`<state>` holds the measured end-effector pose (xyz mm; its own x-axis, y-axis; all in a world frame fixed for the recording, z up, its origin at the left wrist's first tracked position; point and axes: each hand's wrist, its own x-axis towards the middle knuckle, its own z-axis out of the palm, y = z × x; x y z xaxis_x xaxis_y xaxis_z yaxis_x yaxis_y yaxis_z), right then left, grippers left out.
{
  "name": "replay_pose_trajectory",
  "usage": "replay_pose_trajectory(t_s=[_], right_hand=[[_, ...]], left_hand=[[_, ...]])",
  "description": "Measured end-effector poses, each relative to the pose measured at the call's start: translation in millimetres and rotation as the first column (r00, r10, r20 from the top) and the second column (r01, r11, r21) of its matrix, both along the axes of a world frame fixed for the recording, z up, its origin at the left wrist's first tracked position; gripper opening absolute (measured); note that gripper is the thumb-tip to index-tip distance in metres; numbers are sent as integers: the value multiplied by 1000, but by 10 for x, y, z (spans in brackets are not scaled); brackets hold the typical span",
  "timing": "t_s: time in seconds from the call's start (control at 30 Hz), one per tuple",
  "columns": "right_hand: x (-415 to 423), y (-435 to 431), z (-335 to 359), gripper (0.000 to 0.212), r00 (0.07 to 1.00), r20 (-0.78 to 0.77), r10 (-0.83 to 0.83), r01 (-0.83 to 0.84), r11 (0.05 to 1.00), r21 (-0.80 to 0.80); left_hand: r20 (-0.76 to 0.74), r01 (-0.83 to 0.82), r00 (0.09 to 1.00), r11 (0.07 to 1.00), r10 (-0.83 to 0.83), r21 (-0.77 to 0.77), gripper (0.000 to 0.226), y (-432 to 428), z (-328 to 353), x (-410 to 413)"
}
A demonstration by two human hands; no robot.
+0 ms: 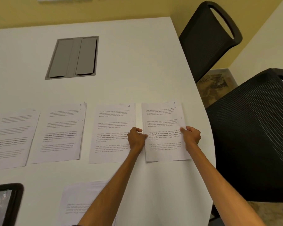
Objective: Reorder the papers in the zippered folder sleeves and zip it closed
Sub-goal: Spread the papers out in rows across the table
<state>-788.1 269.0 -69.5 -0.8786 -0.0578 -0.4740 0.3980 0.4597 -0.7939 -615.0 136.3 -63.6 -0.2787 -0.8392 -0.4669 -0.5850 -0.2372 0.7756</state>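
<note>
Several printed sheets lie in a row across the white table (137, 62). The rightmost sheet (164, 149) carries a handwritten 5 at its top corner. My left hand (136, 139) pinches its left edge and my right hand (191, 136) pinches its right edge. To its left lies the sheet marked 4 (112, 128), then another sheet (62, 132) and a blurred one (11, 137). A stack of papers (82, 203) sits near me, partly under my left forearm. The black zippered folder (15, 203) shows at the lower left corner, cut off by the frame.
A grey cable hatch (72, 57) is set into the table beyond the sheets. Two black mesh chairs (207, 38) (255, 136) stand at the table's right edge, the nearer one close to my right arm.
</note>
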Motion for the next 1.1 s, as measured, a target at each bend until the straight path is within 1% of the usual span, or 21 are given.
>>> replay_pose_trajectory(t_s=[0.13,0.27,0.4,0.53,0.6,0.7,0.83,0.93,1.1], right_hand=[[40,11,-13,26,999,-46,12,-10,999,43],[75,5,-67,32,985,-138,108,-93,989,111],[123,34,-86,36,944,-231,235,-189,961,203],[167,85,-117,40,893,-312,324,-241,930,276],[202,92,-117,40,873,-331,358,-264,918,297],[291,83,-89,38,843,-354,405,-293,898,328],[516,31,-10,39,814,-371,446,-365,891,271],[750,-14,26,37,814,-360,456,-399,889,223],[1194,-26,120,35,811,-361,461,-429,887,169]], left_hand=[[25,4,1000,999,-3,-50,30,15,20,35],[8,17,1000,996,-16,-84,31,30,4,75],[-23,57,998,993,-60,-107,33,56,-11,115],[-16,111,993,984,-114,-138,47,90,7,133],[5,146,989,974,-148,-173,51,127,21,169],[8,165,986,968,-167,-186,50,205,36,264],[-37,105,993,973,-115,-205,41,306,89,455],[-73,50,995,969,-69,-240,34,351,141,641],[-103,13,994,958,-45,-287,28,398,233,1015]])
